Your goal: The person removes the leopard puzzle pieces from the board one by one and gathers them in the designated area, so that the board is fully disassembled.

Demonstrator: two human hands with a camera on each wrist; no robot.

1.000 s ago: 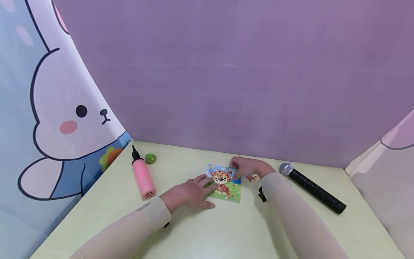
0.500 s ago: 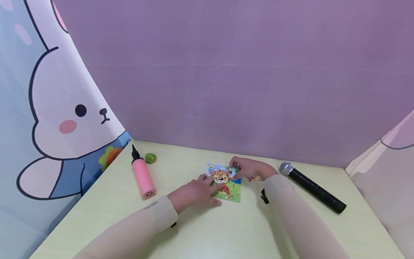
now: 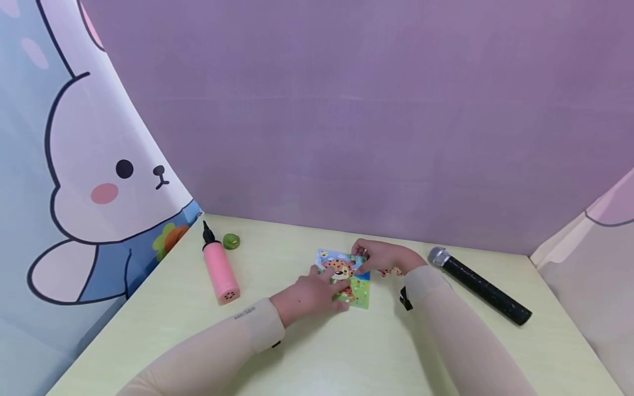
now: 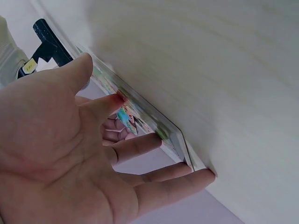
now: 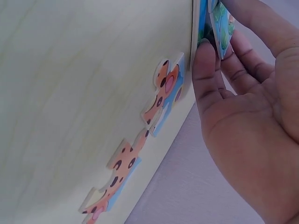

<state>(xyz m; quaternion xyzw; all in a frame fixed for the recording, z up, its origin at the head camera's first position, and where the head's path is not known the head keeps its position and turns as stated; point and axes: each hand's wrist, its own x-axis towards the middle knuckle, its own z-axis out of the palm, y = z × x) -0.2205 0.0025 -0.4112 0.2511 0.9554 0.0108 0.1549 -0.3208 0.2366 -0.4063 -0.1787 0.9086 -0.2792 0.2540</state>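
A jigsaw puzzle board [image 3: 361,295] with a spotted leopard picture lies flat on the table. My left hand [image 3: 313,295] rests over its left and lower part, fingers spread; in the left wrist view the fingertips touch the board's edge [image 4: 175,137] and the table. At the upper right corner, my right hand [image 3: 380,256] pinches a blue-and-green puzzle piece [image 5: 221,29], which stands tilted up from the board in the right wrist view. Two loose orange spotted pieces, one nearer [image 5: 117,175] and one closer to the board [image 5: 166,93], lie on the table beneath the right wrist.
A pink hand pump [image 3: 220,272] with a black nozzle lies on the left, beside a small green object [image 3: 231,241]. To the right is a black microphone [image 3: 482,289] with a silver head. A purple backdrop [image 3: 346,121] rises behind the table [image 3: 376,352].
My left hand has slid to the right across the board, covering more of the leopard. The right hand stays at the upper right corner, almost still.
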